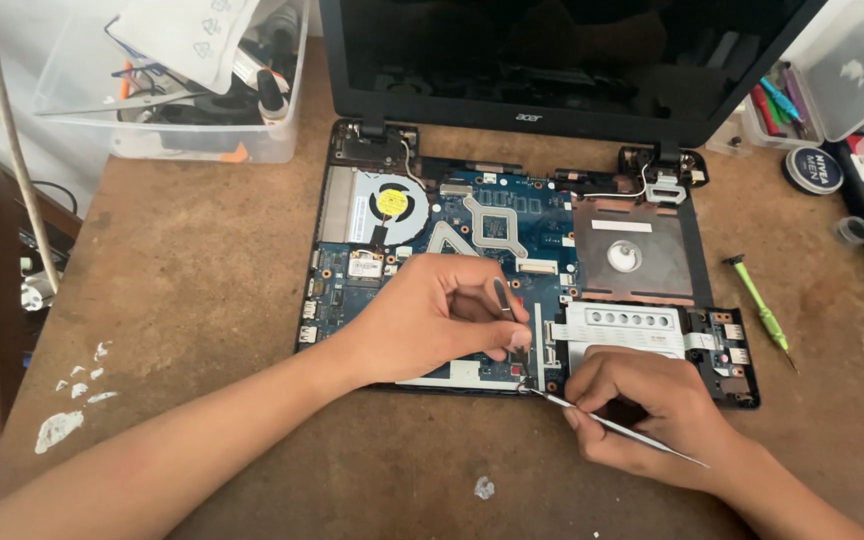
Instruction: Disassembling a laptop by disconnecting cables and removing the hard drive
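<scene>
Presently: right hand (652,420) pinches probe (612,425), long axis pointing up-left, tip at board (492,215) front edge just below left hand (442,315), whose fingers grip tweezers (503,297).

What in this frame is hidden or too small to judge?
- Head view: the tool tip meets the circuit board at a part too small to identify.
- The left hand covers the board beneath it.
- The laptop screen is cut by the top edge.
- The right hand hides its grip on the tool.
</scene>
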